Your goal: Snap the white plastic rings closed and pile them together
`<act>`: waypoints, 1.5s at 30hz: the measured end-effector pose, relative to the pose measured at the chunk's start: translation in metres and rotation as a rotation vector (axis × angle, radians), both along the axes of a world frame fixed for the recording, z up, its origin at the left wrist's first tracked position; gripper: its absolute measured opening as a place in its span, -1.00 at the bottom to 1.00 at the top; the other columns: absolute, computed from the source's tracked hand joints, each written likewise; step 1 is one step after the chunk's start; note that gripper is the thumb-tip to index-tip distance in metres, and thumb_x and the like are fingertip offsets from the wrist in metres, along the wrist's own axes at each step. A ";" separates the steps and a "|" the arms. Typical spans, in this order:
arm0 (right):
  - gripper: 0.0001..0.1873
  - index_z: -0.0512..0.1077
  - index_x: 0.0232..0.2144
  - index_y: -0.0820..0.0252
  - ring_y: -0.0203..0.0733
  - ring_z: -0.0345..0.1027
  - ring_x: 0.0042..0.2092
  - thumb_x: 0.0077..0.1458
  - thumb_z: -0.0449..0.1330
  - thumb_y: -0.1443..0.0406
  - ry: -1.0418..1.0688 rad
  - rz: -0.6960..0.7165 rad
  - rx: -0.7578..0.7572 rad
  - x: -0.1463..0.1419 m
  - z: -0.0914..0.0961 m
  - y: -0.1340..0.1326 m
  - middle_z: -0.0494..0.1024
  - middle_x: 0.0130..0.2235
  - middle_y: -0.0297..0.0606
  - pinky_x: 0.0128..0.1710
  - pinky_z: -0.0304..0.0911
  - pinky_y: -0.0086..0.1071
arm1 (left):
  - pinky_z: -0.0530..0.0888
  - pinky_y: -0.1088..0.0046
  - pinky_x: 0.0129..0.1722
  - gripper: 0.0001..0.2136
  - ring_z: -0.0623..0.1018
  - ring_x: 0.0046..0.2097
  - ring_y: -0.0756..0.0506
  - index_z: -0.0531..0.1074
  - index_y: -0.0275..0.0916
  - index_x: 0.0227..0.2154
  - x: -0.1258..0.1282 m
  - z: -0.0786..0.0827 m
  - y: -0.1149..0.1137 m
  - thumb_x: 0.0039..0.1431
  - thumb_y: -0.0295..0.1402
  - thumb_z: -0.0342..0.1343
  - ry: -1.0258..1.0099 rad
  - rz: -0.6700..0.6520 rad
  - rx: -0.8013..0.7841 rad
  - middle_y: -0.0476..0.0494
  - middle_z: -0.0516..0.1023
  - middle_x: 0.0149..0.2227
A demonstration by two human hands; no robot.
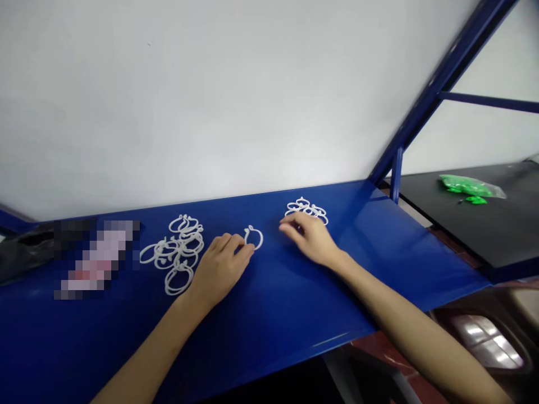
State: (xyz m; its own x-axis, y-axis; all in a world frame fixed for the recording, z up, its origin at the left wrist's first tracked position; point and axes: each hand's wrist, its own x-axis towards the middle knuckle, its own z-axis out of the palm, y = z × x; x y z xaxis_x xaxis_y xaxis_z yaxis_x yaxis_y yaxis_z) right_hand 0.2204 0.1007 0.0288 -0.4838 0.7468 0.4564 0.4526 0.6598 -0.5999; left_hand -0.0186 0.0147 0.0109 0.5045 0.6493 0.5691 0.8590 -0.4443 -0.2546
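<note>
Right now the left hand (pixel 219 270) lies palm down with its fingers curled forward, and its fingertips (pixel 247 249) touch the left side of a single white plastic ring (pixel 261 240). I can't tell whether they are pinching the ring or only resting against it, because the hand hides part of the grip. That ring lies flat on the table by itself, between the two hands. The right hand (pixel 307 240) is also palm down, its fingers stretched out close together and not closed around anything. Its fingertips (pixel 283 223) are just beside a small heap of white rings (pixel 301 205), with the hand partly covering the near edge of the heap. To the left of the left hand is a larger, looser heap of white rings (pixel 181 249), some lying over one another. Both bare forearms reach in from the bottom corners across a glossy blue metal table (pixel 269 303). Past the larger heap, a pixelated patch (pixel 96 258) blurs out whatever lies there, and a dark bag (pixel 23 252) sits at the far left edge. A white wall (pixel 210 101) rises behind the table, and a blue metal frame (pixel 438 90) angles up on the right. Further right, a black shelf (pixel 484 224) holds a clear bag of green pieces (pixel 467 188).
</note>
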 end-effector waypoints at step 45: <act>-0.78 0.37 -0.25 0.18 -0.24 0.47 -0.29 0.41 -0.03 0.29 -0.078 0.360 0.070 -0.022 -0.027 -0.037 0.57 -0.29 -0.22 -0.29 0.36 -0.40 | 0.45 0.38 -0.29 -0.82 0.50 -0.34 -0.05 0.38 -0.20 -0.35 0.024 -0.009 -0.017 0.37 -0.48 -0.07 -0.510 -0.106 -0.275 -0.02 0.53 -0.41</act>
